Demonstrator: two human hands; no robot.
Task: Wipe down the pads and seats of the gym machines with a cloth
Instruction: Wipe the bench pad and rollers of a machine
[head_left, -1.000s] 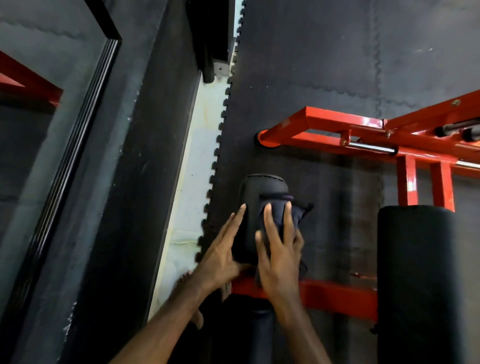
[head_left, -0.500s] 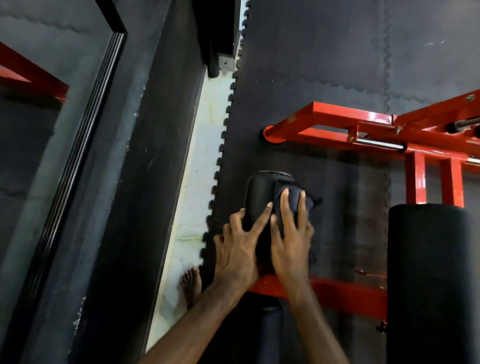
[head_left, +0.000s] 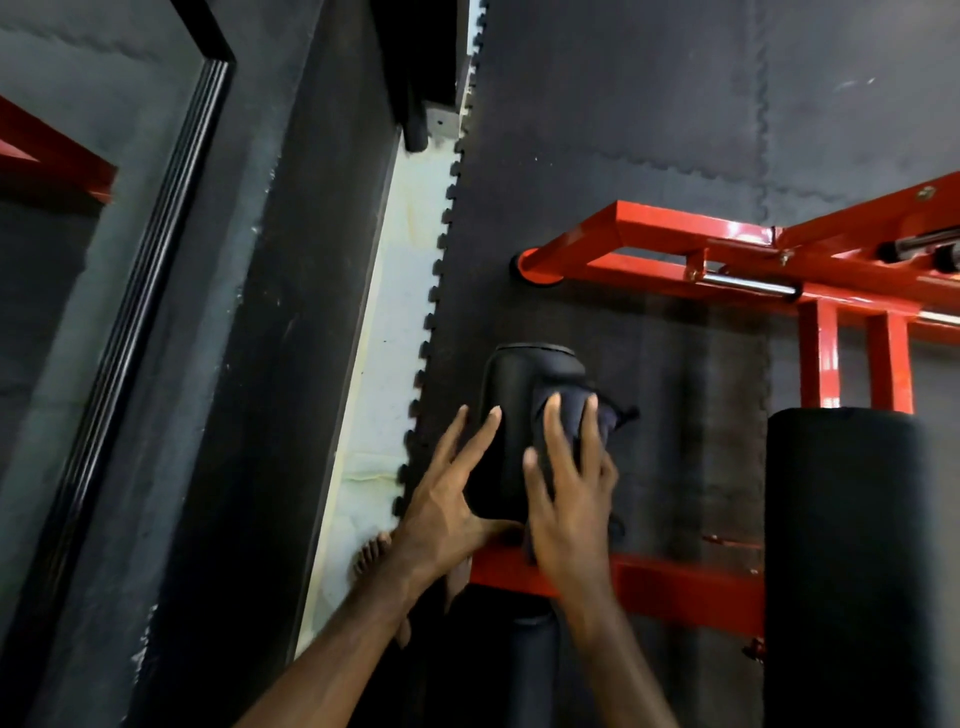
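Observation:
A small black pad (head_left: 511, 384) stands on the red machine frame (head_left: 670, 579) at the centre of the head view. My right hand (head_left: 569, 499) lies flat with straight fingers on a dark cloth (head_left: 608, 415), pressing it against the pad's right side. My left hand (head_left: 447, 499) has its fingers spread over the pad's left side, thumb at the pad's lower edge. A larger black pad (head_left: 841, 545) stands at the right.
Red frame bars (head_left: 675, 234) with chrome pins run across the upper right over black rubber floor mats (head_left: 623, 130). A pale tiled strip (head_left: 384, 364) and a black wall with a mirror (head_left: 62, 312) lie to the left. My bare foot (head_left: 371, 556) shows below the left hand.
My right hand has kept sliding the cloth along the pad, a little up then back down. My left hand has spread its fingers on the pad's left side.

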